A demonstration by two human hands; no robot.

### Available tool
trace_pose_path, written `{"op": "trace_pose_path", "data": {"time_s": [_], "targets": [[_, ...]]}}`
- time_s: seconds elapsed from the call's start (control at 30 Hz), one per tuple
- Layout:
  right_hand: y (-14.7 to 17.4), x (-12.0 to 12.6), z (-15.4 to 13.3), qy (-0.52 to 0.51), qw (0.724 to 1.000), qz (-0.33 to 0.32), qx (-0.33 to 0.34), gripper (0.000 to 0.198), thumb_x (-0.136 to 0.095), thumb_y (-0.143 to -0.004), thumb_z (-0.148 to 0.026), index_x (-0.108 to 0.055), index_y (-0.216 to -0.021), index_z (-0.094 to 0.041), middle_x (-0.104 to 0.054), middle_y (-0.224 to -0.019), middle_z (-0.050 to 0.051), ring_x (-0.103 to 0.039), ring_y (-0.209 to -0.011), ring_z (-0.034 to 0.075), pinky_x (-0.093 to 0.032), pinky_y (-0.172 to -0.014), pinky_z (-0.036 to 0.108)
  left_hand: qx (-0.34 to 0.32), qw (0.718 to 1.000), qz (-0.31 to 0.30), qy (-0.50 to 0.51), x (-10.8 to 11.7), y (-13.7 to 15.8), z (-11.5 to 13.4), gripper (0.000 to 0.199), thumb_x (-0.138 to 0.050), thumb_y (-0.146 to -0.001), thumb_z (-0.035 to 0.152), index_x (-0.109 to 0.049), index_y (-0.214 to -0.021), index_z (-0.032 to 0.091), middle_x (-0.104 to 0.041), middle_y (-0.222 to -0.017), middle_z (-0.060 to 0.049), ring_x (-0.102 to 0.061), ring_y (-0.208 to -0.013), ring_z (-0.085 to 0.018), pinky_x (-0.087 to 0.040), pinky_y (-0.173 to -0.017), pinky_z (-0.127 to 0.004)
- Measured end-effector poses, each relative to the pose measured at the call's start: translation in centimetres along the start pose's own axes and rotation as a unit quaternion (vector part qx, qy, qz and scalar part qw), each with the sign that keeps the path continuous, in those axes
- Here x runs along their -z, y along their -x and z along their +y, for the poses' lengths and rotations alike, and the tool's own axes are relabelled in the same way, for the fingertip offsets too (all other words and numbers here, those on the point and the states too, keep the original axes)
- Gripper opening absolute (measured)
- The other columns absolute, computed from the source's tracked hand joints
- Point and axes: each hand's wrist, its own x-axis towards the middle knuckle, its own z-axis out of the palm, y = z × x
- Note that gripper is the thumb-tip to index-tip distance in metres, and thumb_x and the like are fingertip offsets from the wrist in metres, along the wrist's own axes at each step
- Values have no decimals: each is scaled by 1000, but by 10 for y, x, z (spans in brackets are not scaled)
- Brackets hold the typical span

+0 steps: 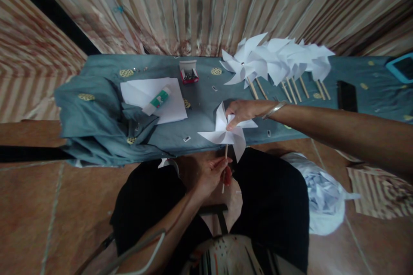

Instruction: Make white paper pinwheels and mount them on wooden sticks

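A white paper pinwheel (238, 138) on a thin wooden stick (226, 151) is between my two hands, over the front edge of the cloth-covered table. My left hand (213, 172) is closed round the stick, below the paper blades. From the right, my right hand (240, 111) reaches across and presses its thumb on the pinwheel's centre, with the fingers behind the blades. What lies under that thumb is hidden. Several other white pinwheels (248, 61) lie in an overlapping row at the back of the table, their sticks pointing towards me.
White paper sheets (176, 105) lie at the left with a glue stick (157, 99) on top. Behind them stands an open small red box (189, 78) of metal pins. A dark phone (347, 96) and a blue-framed device (402, 68) lie rightward. A white bag (325, 206) sits on the floor.
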Motion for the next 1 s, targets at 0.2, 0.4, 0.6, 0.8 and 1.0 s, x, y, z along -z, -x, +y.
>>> {"op": "trace_pose_path", "data": {"time_s": [0.2,0.4,0.6,0.8,1.0], "targets": [[3,0,-3,-6,1000,3,-3,42,-72,-66,-51,-74,-90,-16,-69,-83,4,-59,-74,19,-39,-63,27,1,1000,13,-2,-3,3,3,52,-70,-65,58,-64,-87,12,-58,-53,1,-52,-39,-11,-36,-40,-24],[9,-1,-6,20,1000,20,-11,42,-68,-67,-57,-67,-74,-16,-60,-68,1,-49,-60,14,-31,-54,27,-6,999,21,30,-5,7,2,53,-73,-62,58,-63,-86,12,-59,-57,1,-53,-40,-11,-39,-41,-25],[16,-2,-4,-10,999,34,-15,51,-60,-70,-68,-59,-65,-18,-48,-59,-3,-40,-55,11,-26,-53,27,0,999,22,44,-5,9,4,49,-75,-62,55,-64,-85,12,-60,-56,1,-53,-40,-11,-38,-41,-23],[28,-6,-4,-103,992,68,-31,68,-43,-68,-86,-49,-60,-19,-40,-57,-4,-34,-54,10,-22,-52,27,8,999,30,26,-5,10,8,49,-73,-62,55,-64,-84,13,-60,-57,2,-54,-41,-10,-38,-41,-23],[35,-18,0,-184,972,137,-56,70,-36,-70,-87,-47,-58,-20,-35,-53,-4,-32,-53,10,-21,-52,27,9,999,36,8,-7,12,11,48,-71,-64,56,-64,-85,13,-59,-57,2,-53,-41,-10,-38,-41,-22]]}}
